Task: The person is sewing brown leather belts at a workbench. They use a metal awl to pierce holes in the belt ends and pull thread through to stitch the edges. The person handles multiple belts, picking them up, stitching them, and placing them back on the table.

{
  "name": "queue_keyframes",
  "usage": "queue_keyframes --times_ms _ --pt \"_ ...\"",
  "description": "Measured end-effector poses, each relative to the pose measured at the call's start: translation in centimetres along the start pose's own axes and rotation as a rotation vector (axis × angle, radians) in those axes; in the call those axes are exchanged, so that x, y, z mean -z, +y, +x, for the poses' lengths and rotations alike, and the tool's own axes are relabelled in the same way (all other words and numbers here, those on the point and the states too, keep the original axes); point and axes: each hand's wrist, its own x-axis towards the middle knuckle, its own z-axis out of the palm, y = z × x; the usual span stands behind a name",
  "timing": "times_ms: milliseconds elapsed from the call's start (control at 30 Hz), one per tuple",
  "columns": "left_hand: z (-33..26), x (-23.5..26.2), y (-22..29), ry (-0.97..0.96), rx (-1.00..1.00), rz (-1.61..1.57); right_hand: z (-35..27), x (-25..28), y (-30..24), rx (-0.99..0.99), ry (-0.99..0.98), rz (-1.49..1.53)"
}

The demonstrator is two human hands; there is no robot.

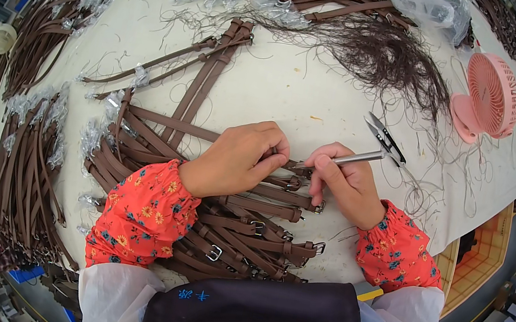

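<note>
- Nearest the lens, at the bottom of the frame, a dark apron flap (pixel 252 308) lies across the person's lap, with orange flowered sleeves (pixel 142 213) above it.
- Just above, in the lower middle, brown buckled straps (pixel 246 228) lie heaped on the pale table (pixel 284 90).
- At the centre, the left hand (pixel 238 157) presses down on one strap of the heap, fingers curled together over it near its buckle (pixel 293 183).
- Right of it, the right hand (pixel 347 184) is closed around a metal thread snip (pixel 381 145), blades pointing toward the upper right, away from the strap.
- To my eye, a clean trim wants the strap held flat and taut, and the blades brought close to the stitching without nicking the leather.
- A tangle of cut dark threads (pixel 380 55) lies in the upper middle; a pink fan (pixel 486 98) stands at upper right.
</note>
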Motion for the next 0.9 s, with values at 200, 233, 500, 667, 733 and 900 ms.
queue_keyframes --times_ms 200,233,500,667,733,900 --pt "0.02 0.00 -0.08 -0.006 0.005 0.001 0.02 0.04 0.24 0.013 0.002 0.006" --pt "0.03 0.04 -0.04 -0.008 0.008 0.003 0.02 0.04 0.23 0.010 0.002 0.005" --pt "-0.06 0.67 0.07 -0.068 0.021 -0.020 0.01 0.00 0.31 0.054 0.028 0.030" --pt "-0.14 0.66 -0.14 -0.080 0.002 -0.016 0.09 0.01 0.51 0.072 0.029 0.030" --pt "-0.16 0.67 -0.15 -0.084 0.005 -0.011 0.09 0.01 0.50 0.070 0.025 0.027" --pt "-0.15 0.66 -0.12 -0.089 0.014 -0.012 0.07 0.01 0.49 0.066 0.023 0.021"
